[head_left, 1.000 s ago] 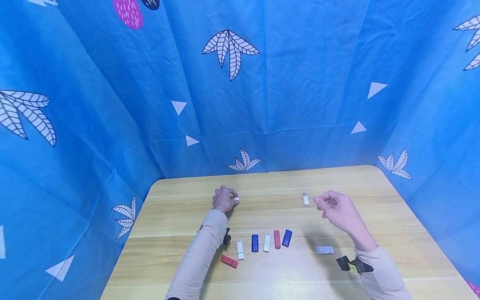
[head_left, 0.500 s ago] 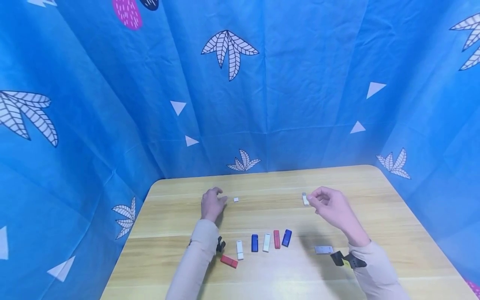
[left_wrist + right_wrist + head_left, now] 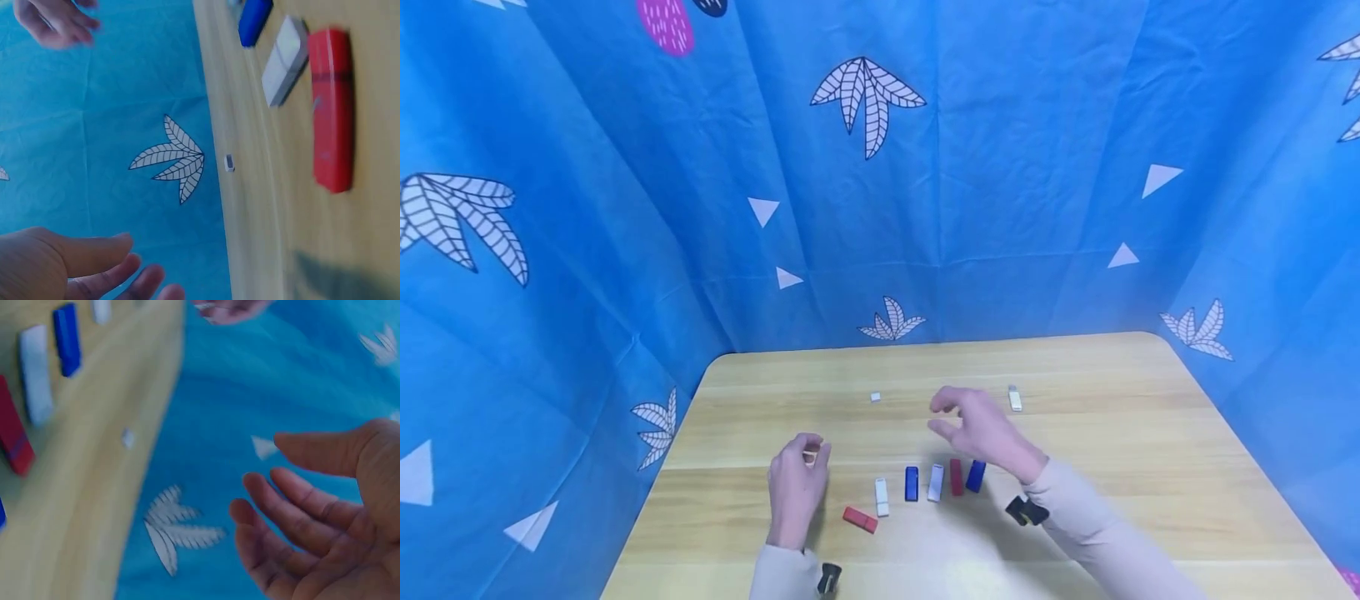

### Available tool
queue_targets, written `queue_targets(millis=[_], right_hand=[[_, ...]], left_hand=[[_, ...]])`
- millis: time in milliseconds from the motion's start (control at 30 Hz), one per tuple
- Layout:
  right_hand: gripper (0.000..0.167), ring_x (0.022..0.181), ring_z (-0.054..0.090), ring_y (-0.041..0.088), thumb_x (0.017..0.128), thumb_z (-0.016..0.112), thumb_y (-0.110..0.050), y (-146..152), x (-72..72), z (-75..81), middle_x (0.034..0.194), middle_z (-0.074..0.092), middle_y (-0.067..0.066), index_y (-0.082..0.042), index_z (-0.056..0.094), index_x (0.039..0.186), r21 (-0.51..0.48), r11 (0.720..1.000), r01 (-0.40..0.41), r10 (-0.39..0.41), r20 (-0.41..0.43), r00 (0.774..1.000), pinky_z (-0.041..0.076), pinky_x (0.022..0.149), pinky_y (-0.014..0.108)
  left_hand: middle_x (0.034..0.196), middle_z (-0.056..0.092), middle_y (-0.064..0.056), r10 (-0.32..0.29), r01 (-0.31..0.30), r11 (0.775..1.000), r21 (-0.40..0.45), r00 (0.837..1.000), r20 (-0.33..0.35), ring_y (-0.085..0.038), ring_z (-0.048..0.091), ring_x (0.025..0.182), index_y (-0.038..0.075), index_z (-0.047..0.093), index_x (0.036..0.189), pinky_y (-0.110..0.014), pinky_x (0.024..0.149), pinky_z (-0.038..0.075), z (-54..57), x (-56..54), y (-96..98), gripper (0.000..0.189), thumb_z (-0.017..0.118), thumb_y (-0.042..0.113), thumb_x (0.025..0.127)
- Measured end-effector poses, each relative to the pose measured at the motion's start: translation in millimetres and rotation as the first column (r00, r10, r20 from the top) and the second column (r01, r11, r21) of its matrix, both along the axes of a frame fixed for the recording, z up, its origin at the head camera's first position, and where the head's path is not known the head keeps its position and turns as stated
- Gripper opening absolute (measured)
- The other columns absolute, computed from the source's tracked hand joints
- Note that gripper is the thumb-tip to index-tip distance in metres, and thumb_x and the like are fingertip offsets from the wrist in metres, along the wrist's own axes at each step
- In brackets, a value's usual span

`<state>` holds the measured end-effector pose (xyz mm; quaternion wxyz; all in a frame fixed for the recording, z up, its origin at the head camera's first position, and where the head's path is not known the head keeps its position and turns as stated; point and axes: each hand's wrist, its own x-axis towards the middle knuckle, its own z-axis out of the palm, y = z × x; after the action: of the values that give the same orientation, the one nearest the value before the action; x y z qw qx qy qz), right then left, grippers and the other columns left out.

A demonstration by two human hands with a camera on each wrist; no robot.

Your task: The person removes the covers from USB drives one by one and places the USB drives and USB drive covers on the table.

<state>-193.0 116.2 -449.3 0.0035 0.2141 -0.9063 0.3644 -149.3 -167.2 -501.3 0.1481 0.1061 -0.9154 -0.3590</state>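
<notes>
My right hand hovers over the table behind the row of USB sticks, fingers loosely bent and nothing between them. Beyond it lies a white USB stick with its metal plug bare; left of that is a small white cap. To the left, my left hand is above the table beside a red USB stick, holding nothing. In the left wrist view, its thumb and fingers are apart. The right wrist view shows thumb and fingers spread around empty space.
The row runs from a white stick through a blue one, a pale one and a red one to another blue stick. A blue patterned curtain surrounds the wooden table.
My left hand let go of the white cap and drew back toward me. The right hand moved left from beside the uncapped stick. The right forearm now covers the grey stick's spot.
</notes>
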Motion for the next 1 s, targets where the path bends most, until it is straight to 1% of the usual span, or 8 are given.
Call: queue_targets(millis=[100, 167, 267, 367, 533, 667, 833, 1000], right_hand=[[0.028, 0.113, 0.067, 0.030, 0.088, 0.077, -0.017, -21.8, 0.1, -12.3, 0.118, 0.074, 0.010, -0.008, 0.070, 0.114, 0.064, 0.994, -0.090, 0.090, 0.000, 0.996, 0.055, 0.099, 0.048], [0.033, 0.115, 0.066, 0.031, 0.087, 0.079, -0.017, -34.1, 0.8, -22.5, 0.119, 0.073, 0.010, -0.006, 0.069, 0.116, 0.102, 0.983, -0.153, 0.155, -0.009, 0.988, 0.053, 0.103, 0.049], [0.038, 0.115, 0.064, 0.030, 0.084, 0.081, -0.017, -48.3, 2.9, -39.1, 0.118, 0.073, 0.009, -0.006, 0.068, 0.118, 0.179, 0.956, -0.233, 0.241, -0.029, 0.970, 0.050, 0.104, 0.050], [0.047, 0.115, 0.061, 0.027, 0.079, 0.085, -0.023, -58.8, 5.6, -55.4, 0.118, 0.073, 0.007, -0.008, 0.067, 0.120, 0.241, 0.929, -0.279, 0.295, -0.028, 0.955, 0.047, 0.105, 0.049], [0.064, 0.117, 0.059, 0.020, 0.073, 0.089, -0.042, -70.9, 10.3, -78.0, 0.119, 0.071, 0.000, -0.014, 0.065, 0.125, 0.330, 0.891, -0.311, 0.339, -0.030, 0.940, 0.045, 0.104, 0.040], [0.068, 0.115, 0.059, 0.017, 0.070, 0.089, -0.046, -73.3, 13.4, -88.2, 0.119, 0.072, -0.003, -0.017, 0.064, 0.126, 0.369, 0.874, -0.316, 0.358, -0.052, 0.932, 0.046, 0.103, 0.036], [0.063, 0.110, 0.060, 0.014, 0.072, 0.089, -0.045, -71.9, 14.4, -94.1, 0.113, 0.074, -0.004, -0.018, 0.065, 0.124, 0.364, 0.879, -0.308, 0.355, -0.068, 0.932, 0.046, 0.098, 0.033], [0.058, 0.102, 0.059, 0.010, 0.073, 0.088, -0.046, -70.4, 13.1, -95.7, 0.107, 0.073, -0.006, -0.019, 0.066, 0.120, 0.360, 0.884, -0.299, 0.350, -0.084, 0.933, 0.045, 0.092, 0.029]], left_hand=[[0.096, 0.078, -0.010, 0.024, -0.024, 1.000, 0.002, 0.999, -0.029, -0.024, 0.071, 0.083, 0.005, 0.074, 0.104, -0.042, 0.076, 0.055, -1.7, 14.4, 1.1, 0.015, 0.072, 0.014, 0.092], [0.094, 0.078, -0.010, 0.034, -0.034, 0.999, -0.005, 0.999, -0.038, -0.023, 0.070, 0.081, 0.006, 0.074, 0.101, -0.042, 0.075, 0.055, -3.1, 22.0, 0.7, 0.013, 0.072, 0.013, 0.092], [0.092, 0.078, -0.009, 0.046, -0.046, 0.999, -0.002, 0.998, -0.043, -0.020, 0.070, 0.078, 0.007, 0.075, 0.099, -0.041, 0.074, 0.054, -6.2, 30.4, -0.9, 0.009, 0.071, 0.011, 0.091], [0.092, 0.078, -0.008, 0.048, -0.047, 0.999, 0.011, 0.998, -0.037, -0.018, 0.070, 0.077, 0.007, 0.075, 0.098, -0.038, 0.072, 0.054, -8.5, 35.7, -2.3, 0.008, 0.071, 0.010, 0.092], [0.093, 0.078, -0.007, 0.045, -0.045, 0.998, 0.039, 0.999, -0.001, -0.016, 0.069, 0.078, 0.007, 0.075, 0.101, -0.036, 0.071, 0.054, -10.4, 40.5, -1.7, 0.010, 0.071, 0.011, 0.092], [0.093, 0.078, -0.007, 0.037, -0.038, 0.998, 0.041, 0.999, 0.017, -0.015, 0.069, 0.078, 0.006, 0.075, 0.102, -0.037, 0.072, 0.053, -11.3, 39.3, 0.7, 0.011, 0.071, 0.011, 0.092], [0.093, 0.078, -0.007, 0.031, -0.033, 0.998, 0.048, 0.999, 0.036, -0.014, 0.068, 0.077, 0.008, 0.075, 0.101, -0.036, 0.071, 0.052, -10.4, 37.6, 3.5, 0.010, 0.071, 0.011, 0.092], [0.093, 0.077, -0.006, 0.020, -0.024, 0.998, 0.063, 0.998, 0.056, -0.012, 0.067, 0.076, 0.008, 0.075, 0.100, -0.035, 0.072, 0.052, -12.0, 36.8, 7.3, 0.010, 0.071, 0.012, 0.092]])
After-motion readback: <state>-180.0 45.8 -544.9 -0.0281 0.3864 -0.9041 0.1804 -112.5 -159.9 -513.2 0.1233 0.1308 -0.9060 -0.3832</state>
